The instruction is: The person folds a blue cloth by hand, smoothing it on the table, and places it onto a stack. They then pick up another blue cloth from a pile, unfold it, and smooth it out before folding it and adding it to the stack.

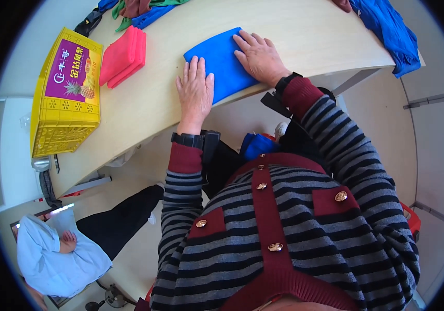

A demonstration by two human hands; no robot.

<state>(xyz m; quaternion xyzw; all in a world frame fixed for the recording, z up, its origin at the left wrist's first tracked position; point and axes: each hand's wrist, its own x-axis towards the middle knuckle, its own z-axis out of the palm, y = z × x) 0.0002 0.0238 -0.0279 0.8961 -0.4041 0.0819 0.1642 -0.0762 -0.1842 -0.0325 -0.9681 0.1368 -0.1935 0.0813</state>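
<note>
A blue cloth (224, 67), folded into a flat rectangle, lies at the table's near edge. My left hand (196, 89) rests flat on its left side, fingers stretched out and pointing away from me. On the cloth's upper right side lies my right hand (260, 57), palm down with the fingers spread. Neither hand grips anything. To the left of the blue cloth is a small stack of folded red cloths (123, 57), apart from my hands.
A yellow plastic crate (66, 127) stands at the table's left end. Crumpled coloured cloths (147, 13) lie at the back, and a blue garment (388, 33) hangs over the right edge. A person in a light shirt (72, 254) sits at lower left.
</note>
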